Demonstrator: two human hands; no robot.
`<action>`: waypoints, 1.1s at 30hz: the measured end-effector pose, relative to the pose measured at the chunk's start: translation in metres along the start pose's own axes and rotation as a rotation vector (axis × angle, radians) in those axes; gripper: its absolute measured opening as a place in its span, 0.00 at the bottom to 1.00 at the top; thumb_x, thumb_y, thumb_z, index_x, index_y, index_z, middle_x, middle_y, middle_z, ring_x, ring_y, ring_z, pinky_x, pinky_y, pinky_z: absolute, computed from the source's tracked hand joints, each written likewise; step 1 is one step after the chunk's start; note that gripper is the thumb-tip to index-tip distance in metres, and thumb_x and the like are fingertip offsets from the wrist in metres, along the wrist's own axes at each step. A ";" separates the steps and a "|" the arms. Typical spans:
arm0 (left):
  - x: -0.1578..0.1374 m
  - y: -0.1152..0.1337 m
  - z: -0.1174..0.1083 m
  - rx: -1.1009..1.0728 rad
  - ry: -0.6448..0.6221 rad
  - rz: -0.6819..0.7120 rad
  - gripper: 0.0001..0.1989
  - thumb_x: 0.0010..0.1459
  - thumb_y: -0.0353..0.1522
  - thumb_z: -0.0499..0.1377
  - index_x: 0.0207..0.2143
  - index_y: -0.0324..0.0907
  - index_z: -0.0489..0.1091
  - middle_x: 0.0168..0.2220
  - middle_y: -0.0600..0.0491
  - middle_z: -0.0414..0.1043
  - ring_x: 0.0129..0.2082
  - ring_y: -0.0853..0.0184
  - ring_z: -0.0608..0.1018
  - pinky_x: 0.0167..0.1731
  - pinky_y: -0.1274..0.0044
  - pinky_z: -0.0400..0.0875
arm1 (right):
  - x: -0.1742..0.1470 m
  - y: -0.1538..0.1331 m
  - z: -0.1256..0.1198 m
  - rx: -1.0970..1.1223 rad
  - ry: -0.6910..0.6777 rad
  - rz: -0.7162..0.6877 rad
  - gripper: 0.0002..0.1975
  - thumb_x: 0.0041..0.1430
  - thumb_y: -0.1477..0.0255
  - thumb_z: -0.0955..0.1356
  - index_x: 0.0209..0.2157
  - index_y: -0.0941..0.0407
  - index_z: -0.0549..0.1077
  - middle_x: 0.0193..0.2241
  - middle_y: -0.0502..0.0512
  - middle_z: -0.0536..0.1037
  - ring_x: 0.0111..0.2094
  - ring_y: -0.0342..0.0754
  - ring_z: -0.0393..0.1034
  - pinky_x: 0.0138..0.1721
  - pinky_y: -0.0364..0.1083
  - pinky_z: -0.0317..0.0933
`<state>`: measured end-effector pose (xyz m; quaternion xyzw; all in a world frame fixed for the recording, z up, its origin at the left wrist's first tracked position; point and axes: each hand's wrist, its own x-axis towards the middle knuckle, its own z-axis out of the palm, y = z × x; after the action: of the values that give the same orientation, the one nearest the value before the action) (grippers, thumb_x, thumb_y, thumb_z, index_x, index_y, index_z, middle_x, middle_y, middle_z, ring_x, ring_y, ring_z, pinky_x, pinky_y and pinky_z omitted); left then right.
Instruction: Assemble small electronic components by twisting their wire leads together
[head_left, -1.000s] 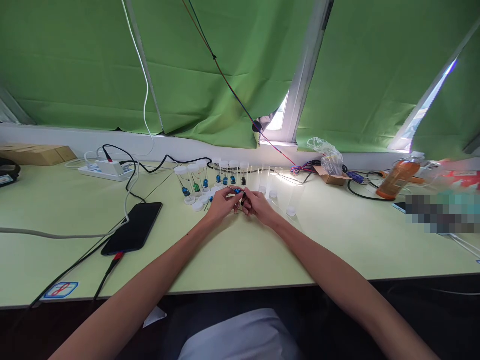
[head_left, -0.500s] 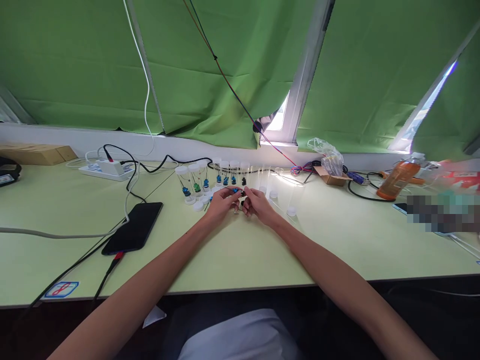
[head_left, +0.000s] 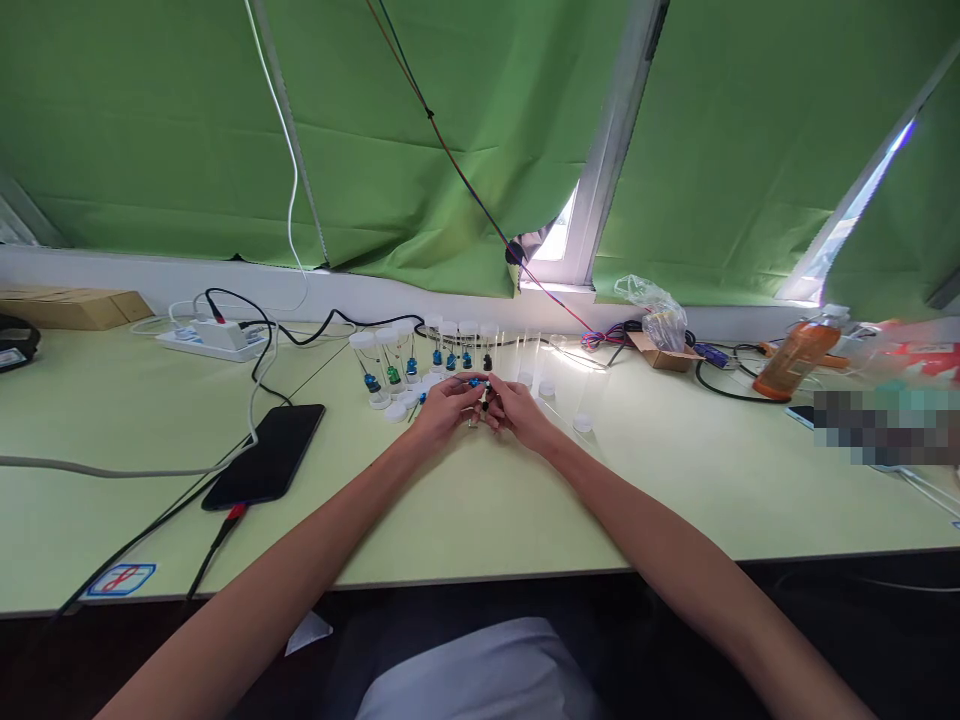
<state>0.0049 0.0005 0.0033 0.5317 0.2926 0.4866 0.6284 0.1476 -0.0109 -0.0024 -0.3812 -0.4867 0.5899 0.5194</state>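
Blue piece (head_left: 475,382): between the hands, above the table (head_left: 487,520)
Black piece (head_left: 486,406): just beside it
Left hand (head_left: 444,408): fingertips pinching the blue piece
Right hand (head_left: 517,408): fingers curled, pinching the black piece
Clear tubes (head_left: 389,340): upright behind, several with blue pieces inside
Smartphone (head_left: 266,457): flat, left of the hands

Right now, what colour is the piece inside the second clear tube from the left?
Green: the piece shows best in the head view.
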 end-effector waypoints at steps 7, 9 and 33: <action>-0.001 0.003 0.004 -0.015 0.073 -0.031 0.20 0.44 0.42 0.70 0.36 0.38 0.73 0.28 0.53 0.71 0.23 0.72 0.72 0.22 0.78 0.64 | 0.001 0.002 -0.001 -0.028 0.037 -0.013 0.26 0.52 0.46 0.68 0.24 0.55 0.62 0.10 0.41 0.58 0.12 0.40 0.59 0.13 0.41 0.51; -0.001 0.004 0.005 -0.007 0.100 -0.036 0.21 0.44 0.43 0.70 0.34 0.38 0.72 0.26 0.53 0.70 0.23 0.72 0.71 0.22 0.78 0.64 | 0.003 0.004 -0.003 -0.046 0.032 -0.031 0.26 0.52 0.46 0.68 0.24 0.55 0.62 0.10 0.41 0.58 0.12 0.40 0.59 0.13 0.41 0.52; 0.003 0.001 0.000 -0.053 0.106 -0.061 0.17 0.44 0.37 0.70 0.33 0.39 0.68 0.23 0.53 0.71 0.22 0.71 0.72 0.23 0.78 0.65 | 0.005 0.006 -0.004 -0.087 0.009 -0.050 0.27 0.53 0.45 0.67 0.22 0.56 0.63 0.10 0.42 0.58 0.12 0.40 0.59 0.13 0.40 0.51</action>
<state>0.0058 0.0027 0.0046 0.4790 0.3286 0.5023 0.6405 0.1496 -0.0056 -0.0092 -0.3939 -0.5190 0.5531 0.5192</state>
